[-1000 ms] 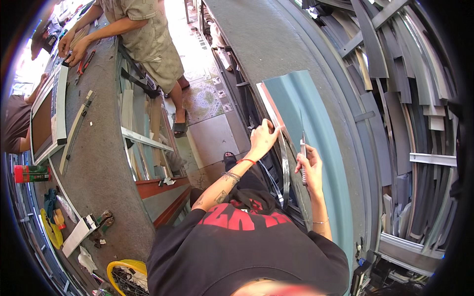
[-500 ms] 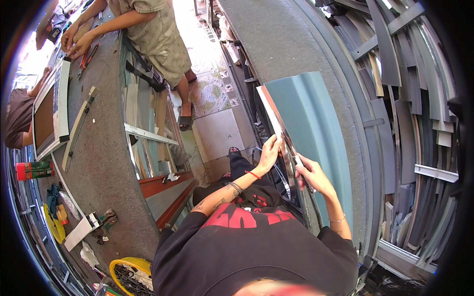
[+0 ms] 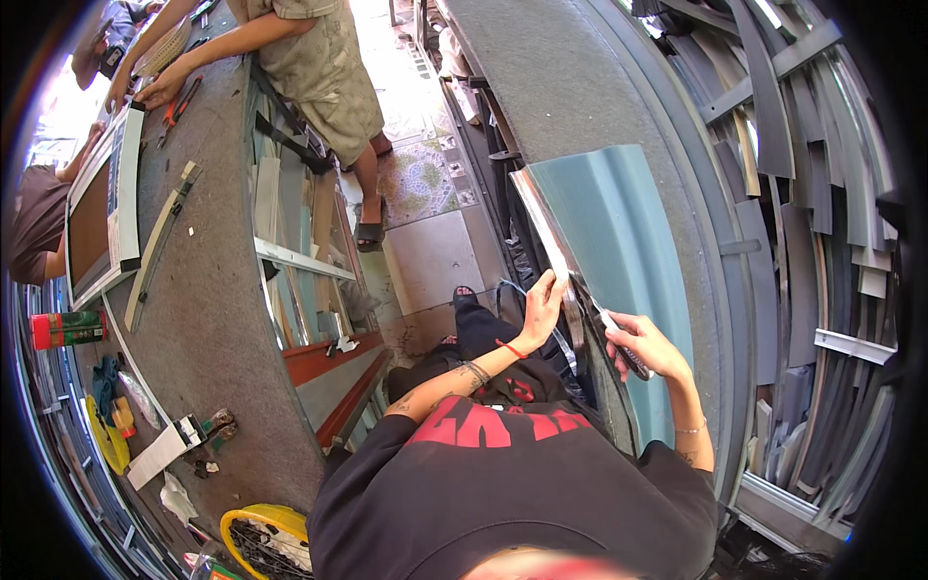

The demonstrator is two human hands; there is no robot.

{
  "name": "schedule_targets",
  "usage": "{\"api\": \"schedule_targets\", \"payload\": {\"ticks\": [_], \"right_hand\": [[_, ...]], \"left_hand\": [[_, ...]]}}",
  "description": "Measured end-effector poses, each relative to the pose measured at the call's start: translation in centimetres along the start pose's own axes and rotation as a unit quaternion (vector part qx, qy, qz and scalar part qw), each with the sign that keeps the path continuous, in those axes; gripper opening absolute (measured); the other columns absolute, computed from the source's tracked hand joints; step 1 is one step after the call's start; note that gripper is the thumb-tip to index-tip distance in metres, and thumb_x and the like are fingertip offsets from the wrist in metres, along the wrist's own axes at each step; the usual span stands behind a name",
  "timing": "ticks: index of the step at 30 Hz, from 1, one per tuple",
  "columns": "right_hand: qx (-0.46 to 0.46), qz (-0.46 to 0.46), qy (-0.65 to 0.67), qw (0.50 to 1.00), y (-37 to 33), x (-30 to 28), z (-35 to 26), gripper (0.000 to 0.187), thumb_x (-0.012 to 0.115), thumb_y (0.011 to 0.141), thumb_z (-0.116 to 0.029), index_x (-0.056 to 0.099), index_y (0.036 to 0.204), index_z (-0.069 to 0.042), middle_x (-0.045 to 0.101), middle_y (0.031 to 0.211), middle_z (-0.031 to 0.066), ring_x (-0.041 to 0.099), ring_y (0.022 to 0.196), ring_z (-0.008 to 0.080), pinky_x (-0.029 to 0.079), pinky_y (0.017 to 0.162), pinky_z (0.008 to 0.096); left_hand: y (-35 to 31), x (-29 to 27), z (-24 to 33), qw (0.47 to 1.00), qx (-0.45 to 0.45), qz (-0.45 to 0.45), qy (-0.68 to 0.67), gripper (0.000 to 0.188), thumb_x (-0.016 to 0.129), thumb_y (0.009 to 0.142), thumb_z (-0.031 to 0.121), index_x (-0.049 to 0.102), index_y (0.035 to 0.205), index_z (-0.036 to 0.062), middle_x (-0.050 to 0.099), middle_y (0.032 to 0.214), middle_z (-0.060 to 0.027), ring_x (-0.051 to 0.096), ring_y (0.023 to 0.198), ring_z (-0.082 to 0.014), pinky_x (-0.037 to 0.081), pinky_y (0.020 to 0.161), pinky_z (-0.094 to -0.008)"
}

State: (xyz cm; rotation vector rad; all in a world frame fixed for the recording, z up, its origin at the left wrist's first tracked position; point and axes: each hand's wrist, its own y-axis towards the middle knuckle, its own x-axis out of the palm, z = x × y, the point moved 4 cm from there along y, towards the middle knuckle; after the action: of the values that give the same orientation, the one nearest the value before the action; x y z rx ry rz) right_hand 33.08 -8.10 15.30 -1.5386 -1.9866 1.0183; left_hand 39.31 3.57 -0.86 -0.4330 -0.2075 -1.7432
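Note:
A long teal moulded panel (image 3: 604, 227) lies along the grey-topped bench on my right. A shiny, pale strip (image 3: 543, 224) runs down its left edge. My left hand (image 3: 544, 307) is closed in a pinch on this strip beside the panel's edge. My right hand (image 3: 640, 345) is wrapped round what looks like a utility knife (image 3: 633, 360), its dark handle end showing below the fingers. The knife's front part points toward the strip near my left fingertips. Whether its blade touches the panel, I cannot tell.
Left of the aisle, a grey bench (image 3: 208, 319) carries red-handled pliers (image 3: 180, 108), a curved strip (image 3: 159, 246), a white-edged frame (image 3: 121, 208) and a red-and-green can (image 3: 68, 330). A yellow basket (image 3: 266, 522) is below. A co-worker (image 3: 309, 58) stands there. Racked profiles (image 3: 802, 222) fill the right.
My right hand has drawn back to the right with the knife, away from the panel's edge. My left hand has shifted slightly down and right. The standing co-worker's hand is now at the frame.

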Motion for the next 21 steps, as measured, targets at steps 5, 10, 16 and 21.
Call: {"api": "schedule_targets", "payload": {"ticks": [5,10,16,21], "right_hand": [[-0.012,0.010,0.028,0.999,1.3,0.2,-0.1,0.050,0.050,0.094,-0.015,0.036,0.140,0.000,0.055,0.070,0.0031,0.054,0.050,0.0100,0.050,0.043,0.0269],[-0.017,0.024,0.043,0.999,1.8,0.6,-0.3,0.051,0.050,0.094,-0.014,0.035,0.141,-0.002,0.054,0.070,0.0024,0.053,0.050,0.0093,0.049,0.042,0.0263],[-0.024,0.027,0.031,0.999,2.5,0.6,-1.2,0.051,0.051,0.094,-0.014,0.035,0.142,-0.003,0.053,0.069,0.0013,0.052,0.050,0.0081,0.046,0.040,0.0245],[-0.021,0.029,-0.016,0.999,3.0,0.5,-1.6,0.050,0.050,0.094,-0.014,0.037,0.141,-0.004,0.054,0.070,0.0009,0.051,0.050,0.0072,0.045,0.040,0.0234]], "left_hand": [[0.0,0.2,-0.3,0.999,-0.020,-0.008,-0.029,0.028,0.050,0.097,0.018,0.040,0.076,0.0037,0.033,0.070,0.0056,0.032,0.065,-0.0035,0.030,0.054,-0.0229],[0.1,0.1,0.0,1.000,-0.013,-0.007,-0.016,0.030,0.049,0.098,0.018,0.037,0.074,0.0052,0.031,0.070,0.0056,0.031,0.066,-0.0038,0.030,0.055,-0.0232],[0.3,0.4,-0.7,0.999,-0.023,0.002,-0.029,0.029,0.049,0.098,0.019,0.037,0.074,0.0055,0.030,0.070,0.0050,0.030,0.066,-0.0042,0.029,0.054,-0.0237],[0.4,0.5,-0.8,0.999,-0.007,0.019,-0.029,0.027,0.049,0.097,0.017,0.040,0.075,0.0048,0.032,0.069,0.0051,0.031,0.066,-0.0041,0.029,0.055,-0.0235]]}}
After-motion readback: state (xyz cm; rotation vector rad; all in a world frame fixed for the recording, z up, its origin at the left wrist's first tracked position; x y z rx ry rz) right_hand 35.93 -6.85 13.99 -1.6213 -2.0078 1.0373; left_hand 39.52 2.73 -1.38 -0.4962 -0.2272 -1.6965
